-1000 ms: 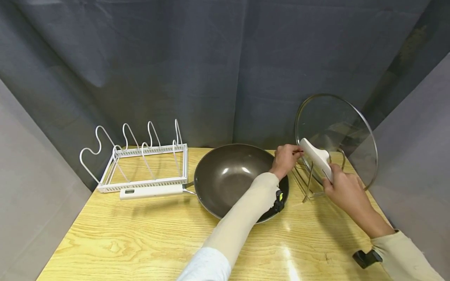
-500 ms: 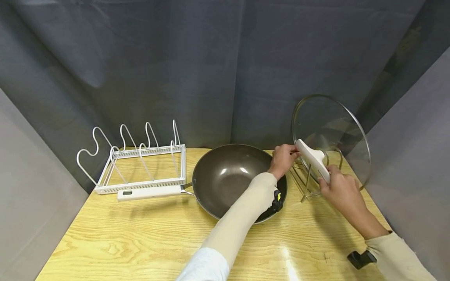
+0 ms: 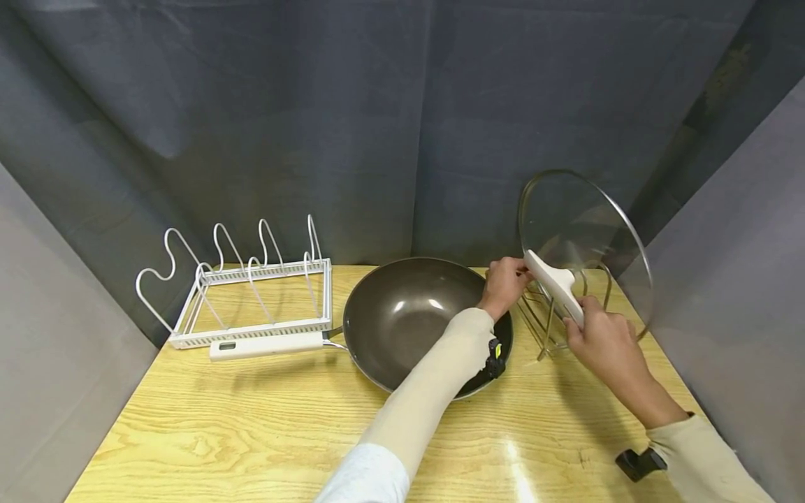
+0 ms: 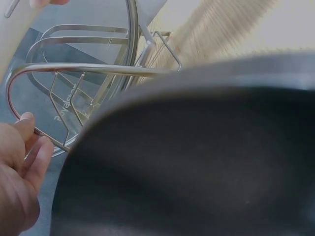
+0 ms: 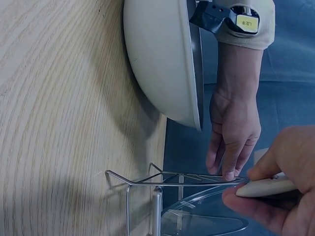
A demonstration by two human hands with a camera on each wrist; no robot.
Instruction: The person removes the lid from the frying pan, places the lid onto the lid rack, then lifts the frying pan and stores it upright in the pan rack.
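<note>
My left hand [image 3: 503,285] reaches across the wok [image 3: 409,328] and pinches the wire loop of a metal lid rack [image 4: 98,68] between thumb and finger, clearest in the left wrist view. With my right hand [image 3: 606,349] I grip the lower end of the white handle [image 3: 553,279] of a round glass lid [image 3: 581,216]. The lid stands tilted on edge, its lower part among the rack's wires. Where its bottom rim rests is partly hidden by the handle and my right hand. The handle [image 5: 266,188] also shows close up in the right wrist view.
A white wire pan rack [image 3: 251,328] with several loops stands at the left. The wok's white handle [image 3: 270,345] points left, just in front of it. Dark curtain [image 3: 352,126] hangs behind the wooden table [image 3: 251,433], and grey panels [image 3: 755,293] flank it.
The lid and my right hand have shifted a little to the left. My left hand stays at the rack's loop. The wok and white pan rack stay put apart from slight camera movement.
</note>
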